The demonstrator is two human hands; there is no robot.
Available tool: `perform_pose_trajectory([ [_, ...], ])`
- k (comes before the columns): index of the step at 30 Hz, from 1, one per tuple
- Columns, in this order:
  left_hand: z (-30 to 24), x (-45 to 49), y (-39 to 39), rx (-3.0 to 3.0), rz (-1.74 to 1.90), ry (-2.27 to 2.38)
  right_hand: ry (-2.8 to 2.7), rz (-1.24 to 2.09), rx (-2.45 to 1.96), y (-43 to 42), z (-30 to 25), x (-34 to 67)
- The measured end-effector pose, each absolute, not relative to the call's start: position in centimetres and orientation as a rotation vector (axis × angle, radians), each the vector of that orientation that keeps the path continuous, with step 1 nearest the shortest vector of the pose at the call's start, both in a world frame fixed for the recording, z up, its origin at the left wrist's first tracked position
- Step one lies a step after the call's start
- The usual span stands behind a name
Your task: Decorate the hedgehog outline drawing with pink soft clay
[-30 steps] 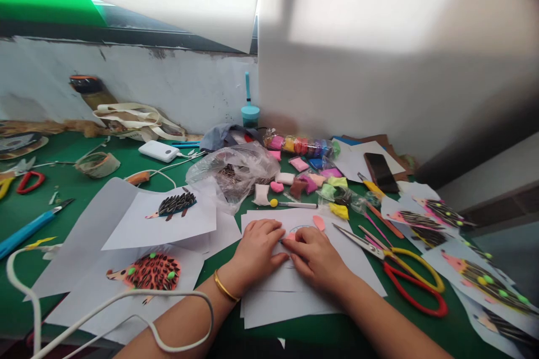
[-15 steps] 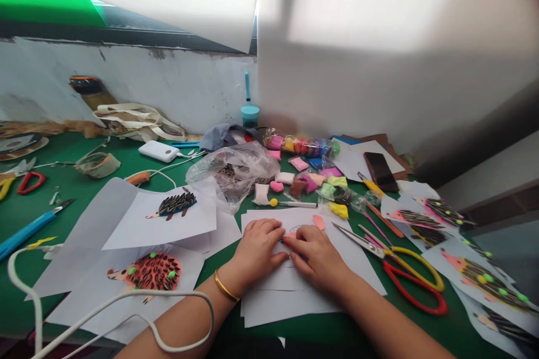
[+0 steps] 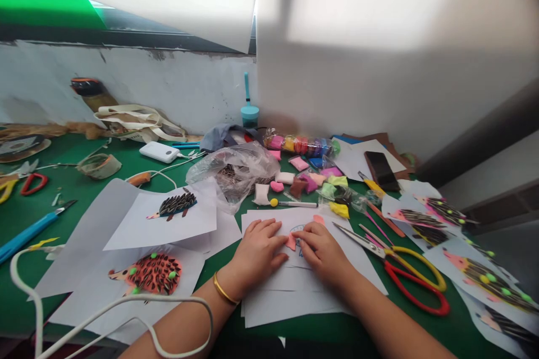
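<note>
Left hand (image 3: 256,252) rests open on the paper sheet (image 3: 269,305); right hand (image 3: 322,252) has shifted rightward, unclenched, uncovering a pink cutout (image 3: 290,242), apparently still touching it.

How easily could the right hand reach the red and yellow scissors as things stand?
Probably easily. The right hand rests on the white paper, and the red and yellow scissors lie just to its right on the green table. Nothing appears to stand between them.
</note>
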State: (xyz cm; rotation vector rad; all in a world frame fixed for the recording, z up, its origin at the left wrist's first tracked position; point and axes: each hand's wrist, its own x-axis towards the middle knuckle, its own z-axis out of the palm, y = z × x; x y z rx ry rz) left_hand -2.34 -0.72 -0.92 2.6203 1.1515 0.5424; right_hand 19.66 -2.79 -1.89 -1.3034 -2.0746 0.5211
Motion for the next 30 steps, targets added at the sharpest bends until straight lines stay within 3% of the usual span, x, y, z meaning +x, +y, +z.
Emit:
perform_pose_trajectory([
  [30,-0.64,-1.96,-1.02,2.680,0.507,1.101,-2.073,0.549,-1.309,-2.70,-1.82,19.74],
])
